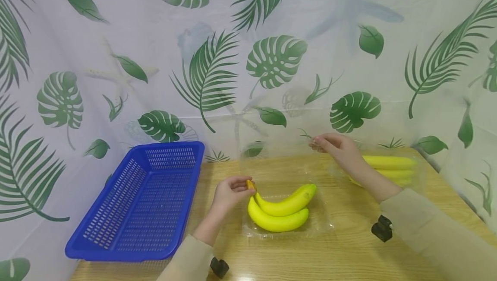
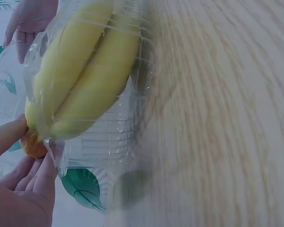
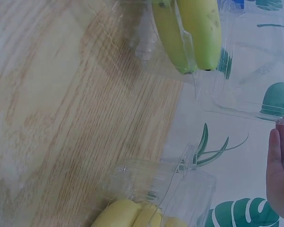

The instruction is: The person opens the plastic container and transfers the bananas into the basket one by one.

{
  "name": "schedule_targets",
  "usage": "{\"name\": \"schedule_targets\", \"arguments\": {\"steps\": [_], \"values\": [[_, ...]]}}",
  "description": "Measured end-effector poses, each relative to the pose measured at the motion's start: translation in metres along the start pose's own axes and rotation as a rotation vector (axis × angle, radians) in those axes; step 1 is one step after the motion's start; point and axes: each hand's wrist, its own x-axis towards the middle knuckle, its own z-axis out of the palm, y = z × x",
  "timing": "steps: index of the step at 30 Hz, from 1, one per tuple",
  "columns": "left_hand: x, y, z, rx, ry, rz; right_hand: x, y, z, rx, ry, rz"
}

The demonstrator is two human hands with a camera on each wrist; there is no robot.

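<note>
Bananas: here they are, two plump yellow bananas point(image 1: 287, 205) joined at an orange-brown stem point(image 1: 251, 184), lying in a shallow clear plastic tray point(image 1: 326, 228), curved bellies towards us.
Left hand: the left hand point(image 1: 233, 192) has a narrow grip, thumb and fingers pinching that stem right at the tray's edge.
Right hand: up high, the right hand point(image 1: 334, 145) pinches the corner of a raised clear plastic lid point(image 3: 248, 90), well apart from the fruit.
Lid trouble: watch that corner! Thin plastic, fingertips only; if they slip, the lid could flop onto the bananas and the left fingers.
Stem trouble: the hold is all at one end, so a lift from there could let the fruit swing, twist free or catch the rim.
Tray trouble: it looks light, and a sideways tug might drag it along.
Table: pale wood-grain top point(image 1: 303, 259), with a blue perforated plastic basket point(image 1: 151, 207) at the person's left.
Far right: more yellow bananas point(image 1: 392, 162) sit in a second clear plastic container point(image 3: 194, 194), partly behind the right forearm.
Room: a white cloth backdrop point(image 1: 310, 9) printed with green leaves hangs behind; beige sleeves point(image 1: 415, 216) reach in.
</note>
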Motion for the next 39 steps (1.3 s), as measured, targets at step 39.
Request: {"name": "schedule_targets", "arguments": {"steps": [39], "values": [[-0.003,0.010,-0.005,-0.292,-0.005,-0.061,0.002,-0.007,-0.002,0.003,-0.025,0.023]]}}
